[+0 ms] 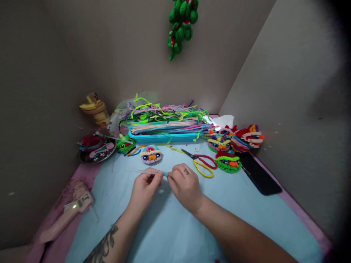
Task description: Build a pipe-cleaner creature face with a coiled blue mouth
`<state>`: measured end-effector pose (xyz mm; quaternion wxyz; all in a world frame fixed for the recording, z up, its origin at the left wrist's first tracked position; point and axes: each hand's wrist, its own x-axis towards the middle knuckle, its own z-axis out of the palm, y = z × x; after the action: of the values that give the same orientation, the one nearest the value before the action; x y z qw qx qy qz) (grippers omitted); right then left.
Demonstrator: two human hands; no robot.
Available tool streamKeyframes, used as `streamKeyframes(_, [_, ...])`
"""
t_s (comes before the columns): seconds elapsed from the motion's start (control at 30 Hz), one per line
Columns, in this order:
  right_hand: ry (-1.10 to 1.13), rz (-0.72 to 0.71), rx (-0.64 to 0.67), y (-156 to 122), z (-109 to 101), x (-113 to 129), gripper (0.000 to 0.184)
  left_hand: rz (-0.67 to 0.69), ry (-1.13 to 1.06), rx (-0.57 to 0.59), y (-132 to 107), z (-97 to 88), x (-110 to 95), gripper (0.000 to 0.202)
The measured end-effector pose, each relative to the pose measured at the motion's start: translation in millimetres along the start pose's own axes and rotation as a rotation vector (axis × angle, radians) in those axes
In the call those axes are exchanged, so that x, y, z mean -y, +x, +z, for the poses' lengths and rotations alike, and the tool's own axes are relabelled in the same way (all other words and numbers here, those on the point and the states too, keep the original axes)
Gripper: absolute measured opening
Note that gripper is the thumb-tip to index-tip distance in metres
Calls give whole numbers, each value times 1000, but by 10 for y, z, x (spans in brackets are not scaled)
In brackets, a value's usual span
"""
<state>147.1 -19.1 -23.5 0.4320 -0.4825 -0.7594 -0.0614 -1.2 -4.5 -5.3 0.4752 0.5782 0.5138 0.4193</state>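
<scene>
Blue piece (165, 174), thin pale rod (134, 171), fingers (157, 178) pinching

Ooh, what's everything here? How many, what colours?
bunch: 1, green and red, top
pot: 1, yellow, back left
tray: 1, blue, back middle
strips: many, mixed, in tray
bag: 1, clear, left of tray
dish: 1, silvery, left
toy: 1, green, by dish
glue gun: 1, pink, front left
face: 1, lilac and cream, middle
scissors: 1, red and yellow handles, right of face
second face: 1, green, right of scissors
pile of faces: several, mixed, back right
phone: 1, black, right
cloth: 1, light blue, below
walls: 3, grey, around
stick: 1, pale, middle
blue piece: 1, blue, stick's end
left grip: 1, on stick
right grip: 1, on blue piece
</scene>
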Motion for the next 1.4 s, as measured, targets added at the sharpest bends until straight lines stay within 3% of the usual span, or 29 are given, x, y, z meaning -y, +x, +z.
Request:
streamKeyframes(0.13, [170, 48, 20, -24, 15, -23, 6, 36, 16, -29, 16, -22, 42, 23])
streamKeyframes(0.27, [281, 106, 64, -33, -5, -36, 21, 107, 65, -49, 36, -58, 103, 19])
streamKeyframes(0.63, [374, 146, 119, -1, -23, -81, 16, 396, 290, 12, 1, -67, 126, 14])
streamKeyframes(0.87, [519, 185, 157, 15, -28, -73, 14, 530, 297, 37, 2, -83, 151, 17])
streamKeyframes(0.97, [536, 215, 168, 30, -36, -63, 11, 491, 300, 45, 7, -85, 146, 18])
streamKeyframes(1.17, [540, 321, 134, 39, -47, -60, 11, 283, 213, 45, 30, -93, 181, 24])
streamKeyframes(1.3, [526, 344, 102, 38, -44, -51, 10, 260, 243, -14, 43, -102, 162, 15])
streamKeyframes(1.4, [506, 357, 84, 42, -39, -32, 11, 239, 226, 4, 42, -106, 116, 15])
